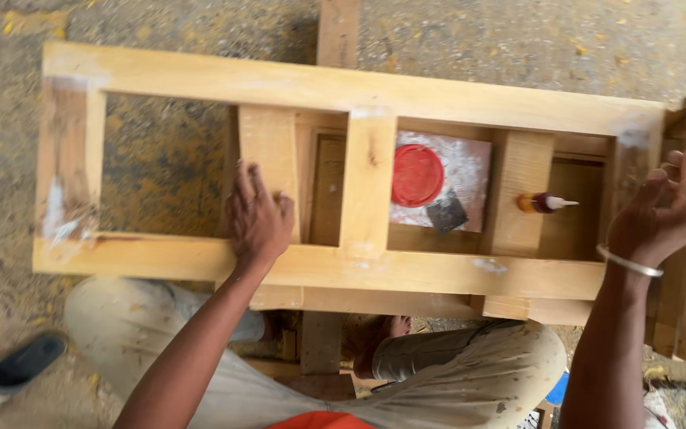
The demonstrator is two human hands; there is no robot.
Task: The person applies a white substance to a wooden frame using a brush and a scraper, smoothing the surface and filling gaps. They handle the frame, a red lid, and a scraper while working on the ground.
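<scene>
Head view showed the person's knees nearest, then the wooden frame lying flat across a stack of boards. Left hand rested palm-down on the frame's near rail and a short upright, fingers spread — gripping nothing. Right hand curled its fingers round the frame's right end post. Farther in lay a red lid, a dark scraper and a small glue bottle.

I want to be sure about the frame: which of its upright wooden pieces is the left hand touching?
The left hand rests on the second upright piece from the left, beside the wide open gap. The other uprights are untouched there; the right hand is at the right end piece.
</scene>
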